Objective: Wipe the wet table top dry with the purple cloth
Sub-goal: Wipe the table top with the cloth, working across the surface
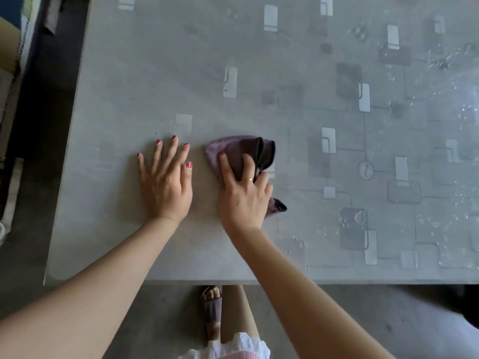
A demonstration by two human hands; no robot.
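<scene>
The purple cloth point(234, 149) lies bunched on the grey patterned table top point(259, 73), a little left of centre and near the front. My right hand point(242, 191) presses down on the cloth with fingers spread over it; a cloth corner sticks out under the wrist side. My left hand point(166, 180) rests flat on the bare table just left of the cloth, fingers apart, holding nothing. Water drops and streaks glisten on the right part of the table point(440, 104); the left part looks matt.
The table's front edge point(233, 282) runs across below my forearms, its left edge point(70, 141) along a dark floor strip. Striped fabric and furniture point(18, 47) stand at the far left. My sandalled foot point(212, 304) shows on the concrete floor under the table edge.
</scene>
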